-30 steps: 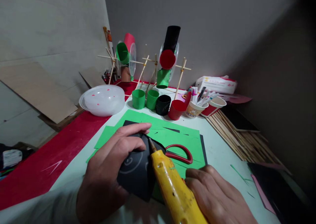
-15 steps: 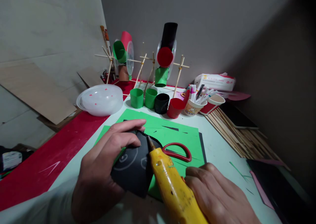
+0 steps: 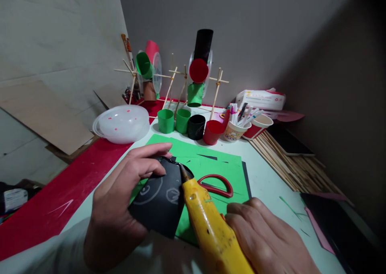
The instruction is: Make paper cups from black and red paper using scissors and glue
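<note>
My left hand (image 3: 120, 201) is closed around a black paper cup shape (image 3: 157, 209) with light drawn lines on its side. In my right hand (image 3: 268, 233) is a yellow hot glue gun (image 3: 208, 221), gripped by its handle. The gun's metal nozzle touches or nearly touches the black piece's upper rim, where a shiny line of glue shows. Beneath lie green paper sheets (image 3: 221, 160) with thin black scraps on them. A red scissors handle (image 3: 230, 189) pokes out beside the nozzle; the scissors' blades are mostly hidden.
Behind the sheets stand green paper cups (image 3: 165, 122), a black cup (image 3: 196, 128) and a red cup (image 3: 213, 133). Further back are stick frames carrying wheels of coloured tubes (image 3: 199, 71). A clear plastic bowl (image 3: 123, 125) sits left; a pen cup (image 3: 235, 131) and wooden sticks (image 3: 280, 163) lie right.
My left hand has turned the black paper piece a little and shifted it left. The nozzle now sits further along the rim, with more of the shiny glue line showing behind it.
</note>
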`<state>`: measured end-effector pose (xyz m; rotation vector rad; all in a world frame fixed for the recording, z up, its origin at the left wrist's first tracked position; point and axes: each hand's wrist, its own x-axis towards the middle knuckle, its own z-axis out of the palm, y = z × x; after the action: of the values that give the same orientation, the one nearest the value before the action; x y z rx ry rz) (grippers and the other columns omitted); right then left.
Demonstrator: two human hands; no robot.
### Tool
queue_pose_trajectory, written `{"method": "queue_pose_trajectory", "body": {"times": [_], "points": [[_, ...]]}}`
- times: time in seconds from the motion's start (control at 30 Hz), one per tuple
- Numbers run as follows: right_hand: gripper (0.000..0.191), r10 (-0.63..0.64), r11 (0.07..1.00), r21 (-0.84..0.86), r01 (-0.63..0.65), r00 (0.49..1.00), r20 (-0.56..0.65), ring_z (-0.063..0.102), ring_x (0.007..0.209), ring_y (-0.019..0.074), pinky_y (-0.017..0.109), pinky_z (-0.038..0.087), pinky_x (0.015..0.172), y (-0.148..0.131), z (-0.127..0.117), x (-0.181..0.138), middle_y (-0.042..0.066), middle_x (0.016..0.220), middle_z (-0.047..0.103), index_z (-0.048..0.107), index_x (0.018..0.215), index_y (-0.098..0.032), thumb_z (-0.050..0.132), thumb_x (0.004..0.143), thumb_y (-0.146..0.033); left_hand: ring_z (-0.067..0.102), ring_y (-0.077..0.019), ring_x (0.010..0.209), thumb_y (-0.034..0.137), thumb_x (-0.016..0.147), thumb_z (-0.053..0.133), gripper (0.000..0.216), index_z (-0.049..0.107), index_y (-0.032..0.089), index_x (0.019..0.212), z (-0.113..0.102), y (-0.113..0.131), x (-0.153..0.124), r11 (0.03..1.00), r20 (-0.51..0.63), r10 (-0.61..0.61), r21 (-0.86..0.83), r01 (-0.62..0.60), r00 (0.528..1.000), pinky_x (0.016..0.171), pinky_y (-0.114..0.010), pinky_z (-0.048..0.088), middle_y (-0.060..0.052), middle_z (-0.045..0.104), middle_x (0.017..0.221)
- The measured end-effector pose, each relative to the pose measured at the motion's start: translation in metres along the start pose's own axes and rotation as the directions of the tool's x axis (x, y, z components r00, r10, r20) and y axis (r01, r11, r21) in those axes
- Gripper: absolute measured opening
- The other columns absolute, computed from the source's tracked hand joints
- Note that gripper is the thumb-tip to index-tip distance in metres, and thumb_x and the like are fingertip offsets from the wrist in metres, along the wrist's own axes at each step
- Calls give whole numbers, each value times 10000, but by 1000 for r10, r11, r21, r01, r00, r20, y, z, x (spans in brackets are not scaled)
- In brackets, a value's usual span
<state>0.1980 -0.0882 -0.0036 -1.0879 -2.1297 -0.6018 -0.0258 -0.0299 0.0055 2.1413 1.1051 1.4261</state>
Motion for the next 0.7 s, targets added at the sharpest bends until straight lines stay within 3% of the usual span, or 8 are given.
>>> {"method": "queue_pose_trajectory", "body": {"times": [0.13, 0.33, 0.5, 0.7], "points": [[262, -38, 999, 0, 38, 999, -38, 579, 525, 162, 288, 511, 553, 1, 1, -2, 36, 623, 643, 642, 796, -166, 478, 978, -74, 685, -245, 1132, 122, 797, 644, 270, 582, 298, 992, -1, 0, 3, 1000, -13, 0, 7, 1, 1000, 918, -392, 546, -28, 658, 1321], [284, -48, 998, -48, 46, 998, -42, 579, 522, 159, 293, 505, 545, 0, -1, 4, 25, 607, 642, 618, 798, -168, 446, 999, -62, 684, -189, 1137, 125, 772, 675, 306, 582, 302, 1003, -2, -1, 5, 999, -21, 35, 38, -34, 999, 883, -290, 548, -10, 662, 1329], [250, -41, 999, -34, 39, 998, -48, 586, 510, 156, 290, 502, 520, 0, -4, 5, 13, 602, 651, 591, 860, -175, 426, 1012, -64, 685, -228, 1133, 121, 767, 664, 299, 567, 303, 983, -4, -3, 6, 999, -15, 30, 32, -29, 999, 826, -325, 563, -27, 670, 1303], [255, -37, 999, -3, 37, 997, -73, 635, 543, 169, 289, 533, 556, 2, -5, 7, 40, 656, 701, 589, 914, -171, 380, 1028, -80, 659, -252, 1155, 126, 756, 757, 358, 569, 300, 1005, -8, -3, 5, 1000, 39, -1, -14, 2, 999, 884, -350, 541, -33, 626, 1351]]}}
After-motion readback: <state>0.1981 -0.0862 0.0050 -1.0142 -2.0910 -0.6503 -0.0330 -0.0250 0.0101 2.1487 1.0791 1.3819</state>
